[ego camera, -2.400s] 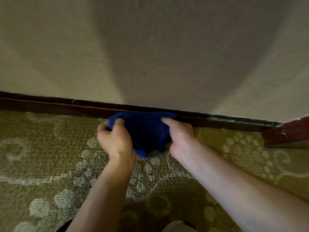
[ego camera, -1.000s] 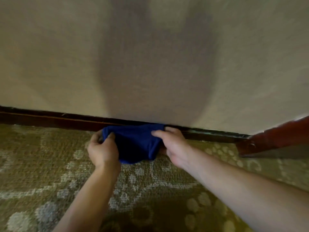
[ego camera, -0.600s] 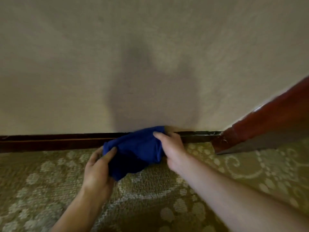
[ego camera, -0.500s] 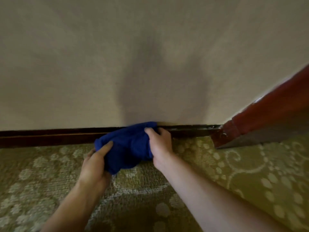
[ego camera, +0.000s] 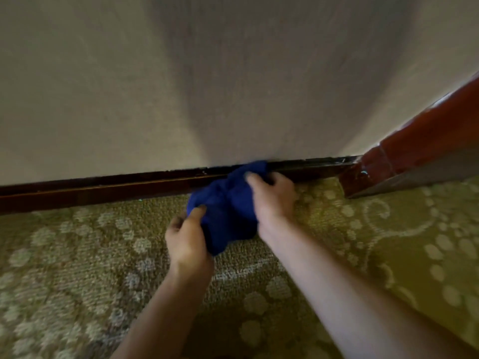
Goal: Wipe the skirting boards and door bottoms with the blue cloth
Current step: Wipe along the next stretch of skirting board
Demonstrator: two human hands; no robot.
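Note:
A bunched blue cloth lies against the dark brown skirting board at the foot of a pale wall. My right hand grips the cloth's upper right part, with its fingertips pressing it onto the board. My left hand holds the cloth's lower left end just above the carpet. The cloth's top edge overlaps the board's upper lip and hides that stretch of it.
A reddish-brown wooden frame meets the skirting board at the right and slants up out of view. A green-gold patterned carpet covers the floor. The textured beige wall fills the upper half.
The cloth and both hands have shifted right along the skirting board toward the reddish frame. My left hand has dropped lower on the cloth, and the view has tilted.

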